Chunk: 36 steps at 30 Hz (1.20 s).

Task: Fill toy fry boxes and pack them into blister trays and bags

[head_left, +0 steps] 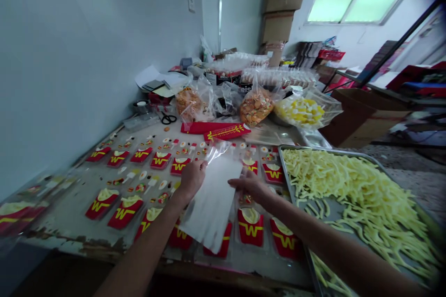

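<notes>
Over the middle of the table I hold up a clear plastic bag (214, 195) with a white, sheet-like panel, its lower part smeared by motion. My left hand (193, 177) is closed on its upper left edge. On the right edge, my right hand (251, 186) is closed too, its index finger lying across the white panel. Beneath and around the bag lie rows of flat clear packs with red fry boxes (251, 228) marked in yellow. Small food-shaped pieces (141, 187) show in the packs' upper parts. The bag hides some packs.
A metal tray (334, 151) piled with pale yellow fry-shaped pieces (362, 190) stands at right. Behind are flat red cartons (198, 127), black scissors (168, 119), bags of orange-brown pieces (257, 106) and a bag of yellow-and-white pieces (301, 111). A wall borders the left side.
</notes>
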Available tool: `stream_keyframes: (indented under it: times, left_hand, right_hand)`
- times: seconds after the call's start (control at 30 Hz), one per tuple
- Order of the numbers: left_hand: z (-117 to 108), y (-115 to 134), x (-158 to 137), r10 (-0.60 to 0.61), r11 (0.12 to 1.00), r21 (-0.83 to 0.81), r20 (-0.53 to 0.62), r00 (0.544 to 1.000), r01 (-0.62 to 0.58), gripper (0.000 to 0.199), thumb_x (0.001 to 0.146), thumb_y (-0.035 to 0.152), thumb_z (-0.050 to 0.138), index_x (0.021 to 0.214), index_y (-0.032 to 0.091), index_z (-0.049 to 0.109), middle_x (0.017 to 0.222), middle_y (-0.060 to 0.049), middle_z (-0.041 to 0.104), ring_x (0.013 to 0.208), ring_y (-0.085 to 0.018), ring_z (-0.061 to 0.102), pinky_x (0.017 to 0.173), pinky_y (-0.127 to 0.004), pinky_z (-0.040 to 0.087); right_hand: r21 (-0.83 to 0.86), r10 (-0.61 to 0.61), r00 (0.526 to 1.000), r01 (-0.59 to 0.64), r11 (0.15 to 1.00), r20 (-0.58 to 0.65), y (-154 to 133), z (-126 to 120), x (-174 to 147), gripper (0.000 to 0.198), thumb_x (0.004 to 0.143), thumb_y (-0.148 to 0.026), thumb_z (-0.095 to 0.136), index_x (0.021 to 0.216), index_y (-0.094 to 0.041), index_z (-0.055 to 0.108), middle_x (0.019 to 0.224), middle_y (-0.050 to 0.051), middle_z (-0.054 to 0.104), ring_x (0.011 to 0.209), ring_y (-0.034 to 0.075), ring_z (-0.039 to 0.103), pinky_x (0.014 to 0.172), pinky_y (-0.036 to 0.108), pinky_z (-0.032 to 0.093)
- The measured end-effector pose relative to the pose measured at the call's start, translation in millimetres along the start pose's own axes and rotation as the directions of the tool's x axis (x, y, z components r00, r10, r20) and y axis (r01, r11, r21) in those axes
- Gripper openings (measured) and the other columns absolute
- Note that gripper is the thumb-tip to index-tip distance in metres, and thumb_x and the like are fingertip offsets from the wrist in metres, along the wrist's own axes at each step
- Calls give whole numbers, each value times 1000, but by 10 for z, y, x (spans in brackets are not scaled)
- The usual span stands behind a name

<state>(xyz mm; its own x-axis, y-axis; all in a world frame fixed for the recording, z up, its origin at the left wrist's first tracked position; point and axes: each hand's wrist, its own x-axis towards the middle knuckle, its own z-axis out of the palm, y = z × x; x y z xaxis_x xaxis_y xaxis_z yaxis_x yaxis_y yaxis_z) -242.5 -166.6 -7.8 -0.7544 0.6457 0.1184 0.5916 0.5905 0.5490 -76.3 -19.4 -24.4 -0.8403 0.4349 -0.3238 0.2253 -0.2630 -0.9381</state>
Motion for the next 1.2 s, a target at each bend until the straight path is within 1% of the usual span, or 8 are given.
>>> stream_keyframes:
  times: [0.1, 0.3, 0.43, 0.53, 0.77, 0.9, 1.03, 1.2]
  left_hand:
    - [-72, -153, 54, -32, 989, -145, -28, 999, 28, 25, 91, 30, 55, 84, 17, 75, 92, -12, 73, 87, -22, 65, 72, -29, 41]
    - [-371, -506, 57, -294, 710, -644, 96, 951, 284, 41, 79, 50, 69, 91, 11, 72, 68, -3, 65, 61, -15, 59, 65, -28, 49]
    - [-665, -568, -160, -344, 528, -787, 146, 927, 320, 52, 62, 54, 84, 89, 11, 73, 72, -2, 67, 64, -14, 60, 68, -28, 52]
    - [-955, -631, -497, -326, 484, -820, 155, 933, 306, 42, 66, 50, 85, 79, 13, 72, 70, -1, 64, 63, -12, 58, 66, -25, 49]
    - [-1649, -1296, -1592, -393, 432, -790, 270, 879, 436, 42, 71, 52, 82, 95, 18, 75, 80, -3, 68, 69, -14, 56, 63, -24, 41]
    - [-1918, -1948, -2127, -521, 485, -694, 260, 813, 532, 40, 77, 54, 74, 74, 15, 75, 71, -3, 64, 66, -14, 51, 62, -25, 38]
    - [-2097, -2573, -2411, -732, 265, -760, 243, 637, 594, 35, 69, 49, 83, 78, 17, 73, 69, 0, 64, 63, -15, 55, 60, -24, 41]
    - [-2053, -3020, -2474, -805, 82, -820, 281, 523, 566, 35, 62, 41, 89, 75, 17, 68, 66, 2, 63, 57, -12, 56, 55, -22, 42]
  right_hand:
    - [-491, -45, 998, 14, 871, -53, -125, -265, -42, 31, 64, -37, 83, 79, -20, 61, 63, 2, 66, 55, 19, 61, 51, 28, 44]
    - [-997, -453, 890, -23, 68, -52, -677, -396, 23, 39, 85, -58, 69, 94, -20, 68, 83, 14, 72, 84, 33, 69, 72, 39, 47]
    - [-879, -663, 732, 409, 246, 155, -1081, 151, 475, 56, 80, -57, 74, 120, -19, 63, 115, 14, 69, 104, 32, 64, 86, 41, 48]
    - [-486, -548, 768, 637, 599, 331, -1207, 914, 804, 62, 67, -54, 84, 115, -19, 66, 107, 9, 71, 93, 25, 65, 80, 36, 51]
    - [-47, -91, 514, 249, 967, 853, -574, 2732, 623, 35, 75, -50, 79, 84, -18, 72, 73, 1, 69, 62, 14, 60, 64, 27, 48]
    - [-177, 24, 307, 480, 859, 951, -323, 3288, 885, 39, 89, -56, 63, 98, -20, 74, 89, 4, 74, 80, 20, 67, 74, 31, 52]
    - [-245, -85, 309, 869, 430, 947, -407, 3642, 1581, 50, 77, -37, 80, 124, -21, 69, 125, 10, 68, 115, 29, 62, 98, 42, 48]
    - [-149, 183, 128, 983, 104, 975, -385, 3920, 1955, 84, 61, -16, 84, 141, -19, 56, 142, 15, 56, 132, 34, 50, 109, 50, 39]
